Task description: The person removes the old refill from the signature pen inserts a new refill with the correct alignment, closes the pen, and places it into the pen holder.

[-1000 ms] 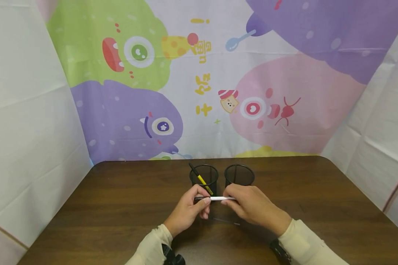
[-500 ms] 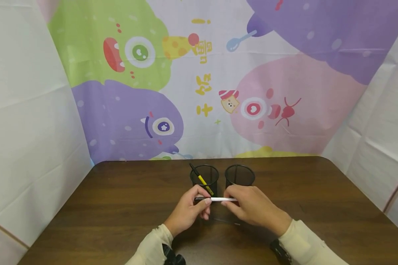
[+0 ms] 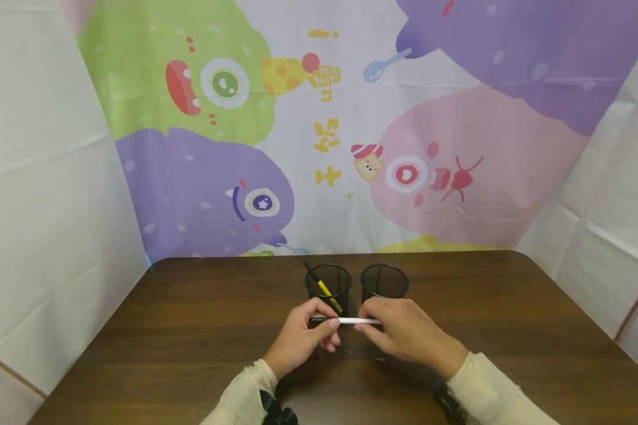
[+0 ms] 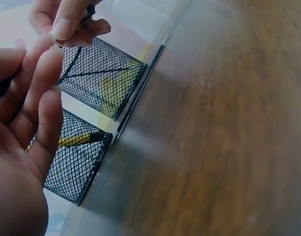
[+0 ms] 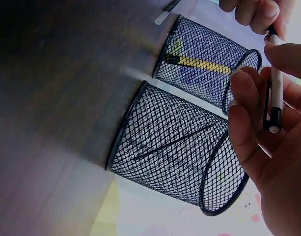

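Note:
A white-barrelled pen (image 3: pixel 351 321) with a black end lies level between my two hands, over the table in front of the mesh cups. My left hand (image 3: pixel 298 337) pinches its black end between thumb and fingers. Fingers and thumb of my right hand (image 3: pixel 409 330) hold the white barrel, whose black clip (image 5: pixel 268 105) shows in the right wrist view. On the table below lies a thin dark stick, like a pen refill (image 4: pixel 140 93), close to the cups' bases.
Two black mesh pen cups stand side by side: the left cup (image 5: pixel 194 44) holds a yellow and black pen (image 3: pixel 324 288), leaning. No pen shows in the right cup (image 5: pixel 165 137). A printed cloth (image 3: pixel 329 224) hangs behind the brown table (image 3: pixel 202 330).
Both hands stay almost where they were, with the same hold on the pen. Only a very slight downward shift of the pen shows in the head view.

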### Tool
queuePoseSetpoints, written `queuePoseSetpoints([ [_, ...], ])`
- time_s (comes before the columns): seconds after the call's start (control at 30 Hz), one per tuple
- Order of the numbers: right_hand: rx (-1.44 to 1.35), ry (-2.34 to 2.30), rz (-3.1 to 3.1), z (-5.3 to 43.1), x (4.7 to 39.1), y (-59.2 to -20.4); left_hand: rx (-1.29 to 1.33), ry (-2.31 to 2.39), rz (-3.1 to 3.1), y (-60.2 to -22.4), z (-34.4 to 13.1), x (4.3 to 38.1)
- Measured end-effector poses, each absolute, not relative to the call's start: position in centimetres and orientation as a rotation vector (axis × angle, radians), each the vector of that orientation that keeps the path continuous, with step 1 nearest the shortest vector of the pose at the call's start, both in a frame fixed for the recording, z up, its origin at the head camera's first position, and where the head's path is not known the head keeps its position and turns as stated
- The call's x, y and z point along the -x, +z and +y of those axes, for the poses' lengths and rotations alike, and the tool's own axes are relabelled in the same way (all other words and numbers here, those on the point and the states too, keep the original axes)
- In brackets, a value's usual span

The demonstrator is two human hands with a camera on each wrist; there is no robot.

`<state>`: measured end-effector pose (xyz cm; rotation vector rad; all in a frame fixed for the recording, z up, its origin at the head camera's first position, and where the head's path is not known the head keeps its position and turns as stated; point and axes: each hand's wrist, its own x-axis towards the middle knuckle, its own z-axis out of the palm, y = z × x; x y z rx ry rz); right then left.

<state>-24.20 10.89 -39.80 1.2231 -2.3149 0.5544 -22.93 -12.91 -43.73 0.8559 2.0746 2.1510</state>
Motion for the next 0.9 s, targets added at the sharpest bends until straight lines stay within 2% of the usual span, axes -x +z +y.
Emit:
queuePoseSetpoints([
  [0.9, -1.241, 0.591, -2.438, 10.73, 23.94, -39.60, -0.754, 2.177, 2.105, -43.22, -12.80, 22.65],
])
